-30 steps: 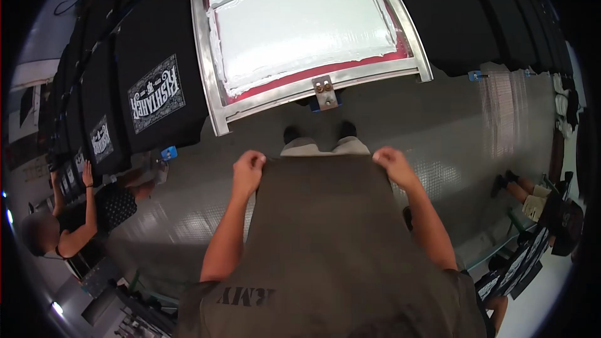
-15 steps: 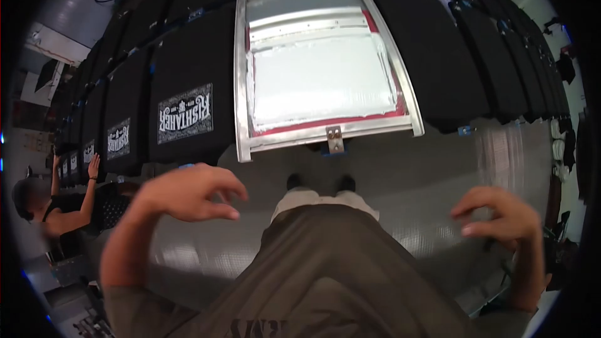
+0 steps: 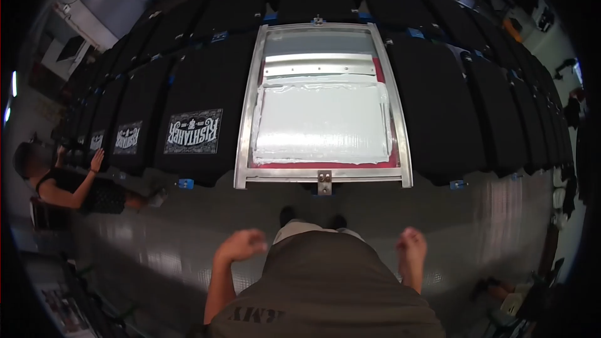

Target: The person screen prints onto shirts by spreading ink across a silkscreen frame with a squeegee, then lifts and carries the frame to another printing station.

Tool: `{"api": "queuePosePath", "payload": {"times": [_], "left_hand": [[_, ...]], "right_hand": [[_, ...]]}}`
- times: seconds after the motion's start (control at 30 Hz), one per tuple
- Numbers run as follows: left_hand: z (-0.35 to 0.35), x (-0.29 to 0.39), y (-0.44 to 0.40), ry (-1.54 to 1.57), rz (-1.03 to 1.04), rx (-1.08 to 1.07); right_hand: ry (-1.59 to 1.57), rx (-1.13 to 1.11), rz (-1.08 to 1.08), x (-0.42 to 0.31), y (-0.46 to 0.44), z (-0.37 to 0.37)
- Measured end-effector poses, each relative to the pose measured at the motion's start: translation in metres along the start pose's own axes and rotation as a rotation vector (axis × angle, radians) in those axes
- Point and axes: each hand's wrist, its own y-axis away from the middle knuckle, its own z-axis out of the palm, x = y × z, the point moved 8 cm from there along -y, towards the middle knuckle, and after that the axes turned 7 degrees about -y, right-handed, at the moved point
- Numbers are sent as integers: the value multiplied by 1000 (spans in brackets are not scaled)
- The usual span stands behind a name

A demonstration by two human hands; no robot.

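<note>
1. Two bare hands near the wearer's brown shirt (image 3: pixel 325 275); the left hand (image 3: pixel 241 245) is loosely half open, fingers blurry, nothing seen in it; the right hand (image 3: pixel 411 250) is partly curled, can't tell if it's pinching anything.
2. Metal frame (image 3: pixel 282 176) sits just ahead of them, out of touch; thick white paint (image 3: pixel 319 119) covers most of its lower part; metal bar (image 3: pixel 319 66) lies crosswise above the paint.
3. Black shirts (image 3: pixel 200 81) flank the frame; white lettering (image 3: pixel 193 131) on the left ones.

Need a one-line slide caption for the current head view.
Silver-framed screen bearing white ink, black shirts on either side, both hands off the frame.
</note>
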Motion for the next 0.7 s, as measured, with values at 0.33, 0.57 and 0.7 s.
{"api": "queuePosePath", "payload": {"times": [0.33, 0.57, 0.7], "left_hand": [[-152, 180, -13, -55, 388, 775], [-203, 276, -68, -34, 760, 484], [-241, 273, -162, -130, 587, 407]], "right_hand": [[589, -857, 178, 58, -31, 171], [273, -709, 305, 96, -37, 246], [413, -634, 279, 92, -38, 240]]}}
